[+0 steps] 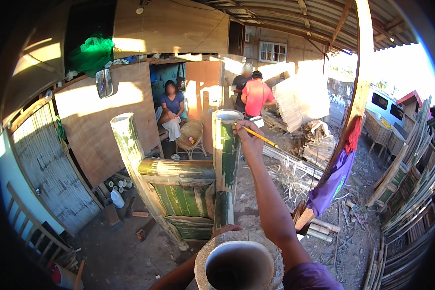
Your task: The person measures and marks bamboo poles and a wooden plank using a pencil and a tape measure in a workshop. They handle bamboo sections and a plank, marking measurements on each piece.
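Observation:
A yellow pencil (262, 136) is pinched in my right hand (248, 141), beside the rim of an upright green bamboo post (225, 135). The pencil's near end slants down to the right; its other end meets the post near the top. My left hand (228, 229) shows only in part behind the thick, pale cut end of a bamboo pole (210, 268) in the foreground, so its grip is hidden. The post belongs to a bamboo frame with a horizontal rail (176, 167), a slatted green panel (181, 199) and a second leaning post (128, 137).
A seated person (172, 104) is beside a wicker chair (191, 135); two people stand farther back near stacked wood (316, 145). A wooden pillar (360, 82) with purple cloth (331, 186) rises at right. Bamboo strips (411, 208) line the right side. A white jug (117, 198) sits at left.

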A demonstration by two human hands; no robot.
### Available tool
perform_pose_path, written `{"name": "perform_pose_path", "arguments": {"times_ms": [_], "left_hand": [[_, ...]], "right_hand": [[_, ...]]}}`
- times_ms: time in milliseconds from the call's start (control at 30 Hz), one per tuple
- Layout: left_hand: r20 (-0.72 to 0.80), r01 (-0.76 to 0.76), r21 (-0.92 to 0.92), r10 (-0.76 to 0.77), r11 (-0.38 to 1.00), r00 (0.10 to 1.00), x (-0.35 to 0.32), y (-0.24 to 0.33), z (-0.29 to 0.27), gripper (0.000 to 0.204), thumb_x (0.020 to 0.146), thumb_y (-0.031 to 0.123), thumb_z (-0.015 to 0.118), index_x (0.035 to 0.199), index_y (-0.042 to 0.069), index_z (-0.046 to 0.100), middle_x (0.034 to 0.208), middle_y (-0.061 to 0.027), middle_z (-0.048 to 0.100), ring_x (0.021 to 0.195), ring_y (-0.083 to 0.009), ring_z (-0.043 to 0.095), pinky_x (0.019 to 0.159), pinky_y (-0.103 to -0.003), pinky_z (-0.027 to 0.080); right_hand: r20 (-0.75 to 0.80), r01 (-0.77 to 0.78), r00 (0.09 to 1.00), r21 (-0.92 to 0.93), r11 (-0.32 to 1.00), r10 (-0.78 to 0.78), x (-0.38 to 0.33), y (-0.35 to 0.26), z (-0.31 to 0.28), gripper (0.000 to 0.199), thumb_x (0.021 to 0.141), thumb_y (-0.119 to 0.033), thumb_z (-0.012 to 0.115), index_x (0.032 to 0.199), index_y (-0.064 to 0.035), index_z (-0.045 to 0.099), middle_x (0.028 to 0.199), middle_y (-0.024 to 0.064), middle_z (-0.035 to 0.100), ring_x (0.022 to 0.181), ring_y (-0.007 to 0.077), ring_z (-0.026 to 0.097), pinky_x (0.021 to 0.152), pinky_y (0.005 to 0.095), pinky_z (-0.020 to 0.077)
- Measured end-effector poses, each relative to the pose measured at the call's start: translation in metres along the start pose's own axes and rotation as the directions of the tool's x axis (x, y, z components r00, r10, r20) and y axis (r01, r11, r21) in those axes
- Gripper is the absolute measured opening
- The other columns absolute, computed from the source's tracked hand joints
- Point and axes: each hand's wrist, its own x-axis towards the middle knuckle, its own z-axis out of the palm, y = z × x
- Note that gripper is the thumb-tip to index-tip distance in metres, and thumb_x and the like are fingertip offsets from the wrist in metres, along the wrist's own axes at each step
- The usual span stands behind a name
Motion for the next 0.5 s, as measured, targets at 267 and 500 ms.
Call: {"name": "perform_pose_path", "arguments": {"times_ms": [267,500], "left_hand": [[-0.126,-0.087,0.086,0.098,0.992,0.987,0.024,0.041,-0.001,0.039,0.094,0.011,0.065,0.131,0.002,0.057,0.121,-0.0105,0.064,0.105,-0.0186,0.064,0.094,-0.032,0.051],[-0.225,-0.286,-0.119,0.255,0.951,0.941,0.051,0.177,0.003,0.041,0.1,0.015,0.054,0.138,-0.001,0.051,0.129,-0.0155,0.058,0.117,-0.0236,0.058,0.102,-0.038,0.047]], "right_hand": [[0.013,0.008,1.0,0.011,1.0,-0.008,-0.012,0.008,-0.006,0.015,0.095,-0.009,0.067,0.104,0.0035,0.067,0.093,0.0093,0.071,0.085,0.0142,0.068,0.081,0.0271,0.0546],[-0.024,-0.046,0.999,-0.071,0.996,0.044,-0.027,0.012,-0.009,0.015,0.095,-0.009,0.066,0.106,0.0026,0.066,0.094,0.0098,0.071,0.085,0.0146,0.068,0.081,0.0269,0.0539]]}}
